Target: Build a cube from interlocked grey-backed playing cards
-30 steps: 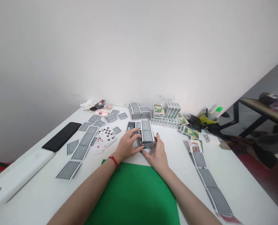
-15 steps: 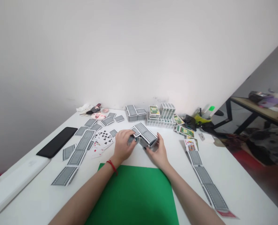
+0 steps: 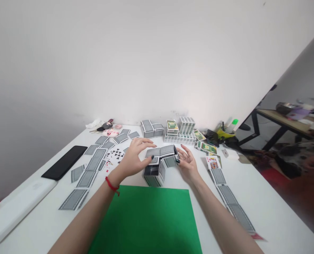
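Observation:
A folded construction of grey-backed playing cards (image 3: pixel 158 165) stands on the white table (image 3: pixel 263 208), just beyond the far edge of a green mat (image 3: pixel 146 218). My left hand (image 3: pixel 134 158) is on its left side. The thumb presses against the top cards and the other fingers arch spread over them. My right hand (image 3: pixel 188 164) pinches the right end of the top card strip with its fingertips. A red string circles my left wrist.
Strips of joined grey-backed cards lie at the left (image 3: pixel 89 173) and right (image 3: pixel 232 204). Face-up cards (image 3: pixel 116 155), a black phone (image 3: pixel 64 162) and a long white device (image 3: pixel 16 204) lie at the left. Card decks (image 3: pixel 173 128) and keys (image 3: pixel 106 126) line the wall.
The card construction has been turned and opened out, with a flat strip now on top and a boxy part below. My left fingers have lifted and spread, and both hands sit slightly higher.

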### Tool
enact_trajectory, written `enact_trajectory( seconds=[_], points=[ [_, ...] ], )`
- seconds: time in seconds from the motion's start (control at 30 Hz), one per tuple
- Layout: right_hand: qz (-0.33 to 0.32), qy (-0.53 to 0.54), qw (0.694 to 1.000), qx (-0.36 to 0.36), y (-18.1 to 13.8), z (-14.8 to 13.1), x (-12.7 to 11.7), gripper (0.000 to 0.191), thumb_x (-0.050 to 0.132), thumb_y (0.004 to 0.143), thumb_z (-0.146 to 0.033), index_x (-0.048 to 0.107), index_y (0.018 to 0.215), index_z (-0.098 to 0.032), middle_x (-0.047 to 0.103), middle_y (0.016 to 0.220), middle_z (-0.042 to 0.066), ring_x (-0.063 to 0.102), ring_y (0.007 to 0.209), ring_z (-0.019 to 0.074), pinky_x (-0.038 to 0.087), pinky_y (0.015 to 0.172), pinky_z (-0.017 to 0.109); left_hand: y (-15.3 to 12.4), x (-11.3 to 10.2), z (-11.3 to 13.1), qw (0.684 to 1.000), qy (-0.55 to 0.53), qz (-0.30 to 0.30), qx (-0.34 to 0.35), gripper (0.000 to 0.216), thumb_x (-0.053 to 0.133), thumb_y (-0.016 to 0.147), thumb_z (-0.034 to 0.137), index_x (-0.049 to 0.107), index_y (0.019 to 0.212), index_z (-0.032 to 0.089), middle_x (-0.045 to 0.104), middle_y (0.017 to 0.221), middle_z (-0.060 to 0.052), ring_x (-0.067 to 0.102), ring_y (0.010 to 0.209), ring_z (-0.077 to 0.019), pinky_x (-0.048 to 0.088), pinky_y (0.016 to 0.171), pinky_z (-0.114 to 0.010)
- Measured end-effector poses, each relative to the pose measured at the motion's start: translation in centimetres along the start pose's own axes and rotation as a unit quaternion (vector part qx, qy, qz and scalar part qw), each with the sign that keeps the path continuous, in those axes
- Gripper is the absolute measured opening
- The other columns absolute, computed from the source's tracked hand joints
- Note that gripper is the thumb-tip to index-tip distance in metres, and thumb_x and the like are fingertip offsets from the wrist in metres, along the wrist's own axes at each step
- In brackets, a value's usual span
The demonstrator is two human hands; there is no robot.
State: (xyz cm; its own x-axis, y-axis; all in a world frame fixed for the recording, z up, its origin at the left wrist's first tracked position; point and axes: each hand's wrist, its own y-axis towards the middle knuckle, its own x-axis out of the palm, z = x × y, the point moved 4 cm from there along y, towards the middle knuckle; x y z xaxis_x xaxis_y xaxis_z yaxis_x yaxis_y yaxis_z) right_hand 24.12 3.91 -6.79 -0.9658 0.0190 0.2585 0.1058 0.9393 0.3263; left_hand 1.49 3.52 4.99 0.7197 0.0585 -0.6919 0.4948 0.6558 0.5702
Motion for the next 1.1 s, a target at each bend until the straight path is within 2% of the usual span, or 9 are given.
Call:
enact_trajectory(
  seconds=[0.1, 0.17, 0.27, 0.4, 0.6, 0.8, 0.97, 1.1],
  points=[
    [-0.036, 0.059, 0.997, 0.042, -0.6, -0.3, 1.2, 0.065, 0.068, 0.069, -0.039, 0.04, 0.126, -0.027, 0.055, 0.125, 0.013, 0.061, 0.102, 0.0253, 0.049, 0.083, 0.045, 0.0, 0.5, 1.7, 0.995, -0.014, -0.095, -0.003, 0.058, 0.059, 0.074, 0.02, 0.043, 0.129, 0.023, 0.044, 0.135, -0.01, 0.04, 0.125, -0.0269, 0.037, 0.102, -0.043],
    [-0.057, 0.072, 0.994, 0.056, -1.0, -0.6, 2.1, 0.063, 0.066, 0.072, -0.041, 0.04, 0.128, -0.027, 0.056, 0.125, 0.013, 0.06, 0.102, 0.0259, 0.049, 0.083, 0.047, -0.3, 1.4, 2.5, 0.99, -0.029, -0.135, 0.004, 0.067, 0.059, 0.072, 0.017, 0.036, 0.134, 0.022, 0.041, 0.138, -0.011, 0.039, 0.127, -0.0275, 0.039, 0.102, -0.041],
    [-0.076, 0.075, 0.992, 0.064, -1.4, -0.8, 2.8, 0.063, 0.065, 0.072, -0.043, 0.041, 0.128, -0.026, 0.053, 0.129, 0.014, 0.058, 0.108, 0.0279, 0.047, 0.087, 0.05, -0.8, 2.7, 3.3, 0.987, -0.046, -0.155, 0.016, 0.071, 0.058, 0.068, 0.013, 0.035, 0.135, 0.021, 0.042, 0.136, -0.011, 0.038, 0.128, -0.0283, 0.04, 0.101, -0.04],
    [-0.076, 0.089, 0.991, 0.066, -1.5, -0.9, 2.9, 0.062, 0.065, 0.071, -0.047, 0.045, 0.125, -0.024, 0.05, 0.133, 0.014, 0.056, 0.11, 0.0294, 0.046, 0.088, 0.051, -1.3, 3.5, 4.3, 0.985, -0.052, -0.162, -0.005, 0.078, 0.06, 0.068, 0.015, 0.028, 0.139, 0.022, 0.033, 0.142, -0.015, 0.029, 0.132, -0.0335, 0.042, 0.099, -0.044],
    [-0.069, 0.1, 0.99, 0.073, -1.8, -0.5, 3.0, 0.053, 0.064, 0.072, -0.044, 0.052, 0.119, -0.023, 0.057, 0.123, 0.013, 0.062, 0.097, 0.027, 0.049, 0.084, 0.049, -1.8, 4.6, 4.5, 0.987, -0.045, -0.143, -0.052, 0.082, 0.062, 0.069, 0.019, 0.023, 0.14, 0.019, 0.026, 0.143, -0.021, 0.024, 0.133, -0.0385, 0.042, 0.097, -0.049],
    [-0.053, 0.092, 0.992, 0.071, -1.9, -0.7, 3.4, 0.047, 0.066, 0.07, -0.044, 0.06, 0.11, -0.021, 0.06, 0.12, 0.013, 0.06, 0.102, 0.0286, 0.047, 0.087, 0.049, -1.3, 4.4, 4.4, 0.995, -0.038, -0.085, -0.047, 0.065, 0.056, 0.07, 0.012, 0.037, 0.132, 0.018, 0.039, 0.136, -0.017, 0.036, 0.129, -0.0325, 0.041, 0.1, -0.047],
    [-0.07, 0.071, 0.994, 0.055, -2.1, -0.9, 3.5, 0.043, 0.062, 0.074, -0.045, 0.059, 0.11, -0.022, 0.059, 0.121, 0.012, 0.058, 0.105, 0.0285, 0.049, 0.085, 0.049, -1.0, 3.9, 4.3, 0.992, -0.038, -0.117, -0.036, 0.055, 0.052, 0.077, 0.016, 0.041, 0.131, 0.02, 0.041, 0.137, -0.013, 0.038, 0.128, -0.0273, 0.04, 0.102, -0.042],
    [-0.082, 0.081, 0.992, 0.053, -2.2, -0.8, 3.6, 0.038, 0.06, 0.076, -0.042, 0.058, 0.11, -0.024, 0.059, 0.121, 0.01, 0.059, 0.105, 0.0265, 0.048, 0.088, 0.048, -0.9, 3.5, 4.3, 0.992, -0.029, -0.118, -0.02, 0.051, 0.05, 0.078, 0.015, 0.044, 0.128, 0.021, 0.045, 0.134, -0.009, 0.043, 0.124, -0.0238, 0.039, 0.104, -0.039]
  ],
)
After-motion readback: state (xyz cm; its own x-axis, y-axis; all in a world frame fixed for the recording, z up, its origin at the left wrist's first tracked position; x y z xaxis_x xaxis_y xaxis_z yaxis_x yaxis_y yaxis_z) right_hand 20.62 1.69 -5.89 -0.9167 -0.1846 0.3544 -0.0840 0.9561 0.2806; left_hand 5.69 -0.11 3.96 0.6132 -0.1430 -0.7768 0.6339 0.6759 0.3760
